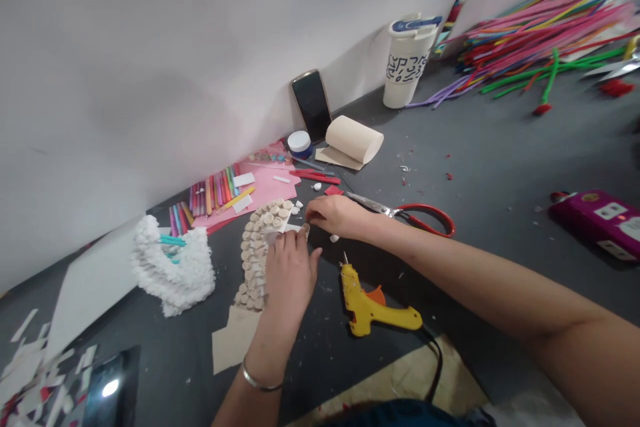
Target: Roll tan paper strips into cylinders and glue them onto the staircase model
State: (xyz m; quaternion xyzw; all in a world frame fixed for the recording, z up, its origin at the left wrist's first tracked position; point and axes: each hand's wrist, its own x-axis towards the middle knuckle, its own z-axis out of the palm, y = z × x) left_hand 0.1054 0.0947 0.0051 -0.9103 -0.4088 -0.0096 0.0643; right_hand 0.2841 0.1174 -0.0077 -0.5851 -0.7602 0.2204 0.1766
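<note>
The left hand (pixel 290 273), with a thin metal bangle (pixel 263 379) on its wrist, is curled narrow over a white paper piece (pixel 277 235) and seems to grip it against an arc of small rolled paper discs (pixel 255 253). The right hand (pixel 337 217) comes from 3 o'clock with its fingers pinched narrow at the top of this arc, but what they hold is too small to tell. The arc lies on a grey surface (pixel 480 147), directly under the hands, and its lower end touches a sheet of kraft paper (pixel 234 340). Just beside the hands, at 5 o'clock, lies a yellow hot glue gun (pixel 370 303) with a black cord (pixel 437 363). At 3 o'clock are scissors with red handles (pixel 400 213), their blades pointing toward the right hand. At 9 o'clock stands a white fluffy heart shape (pixel 173 267). Farther, at 11 o'clock, marker pens (pixel 215 190) lie on pink paper (pixel 265 180). At 12 o'clock, a phone (pixel 313 107) leans on the white wall (pixel 150 47), near a blue-lidded jar (pixel 300 143) and a roll of beige paper (pixel 355 143). Far at 1 o'clock stands a white cup (pixel 405 63), and beyond it a heap of colored pipe cleaners (pixel 545 33). A magenta power strip (pixel 595 223) lies at 3 o'clock, well apart.
</note>
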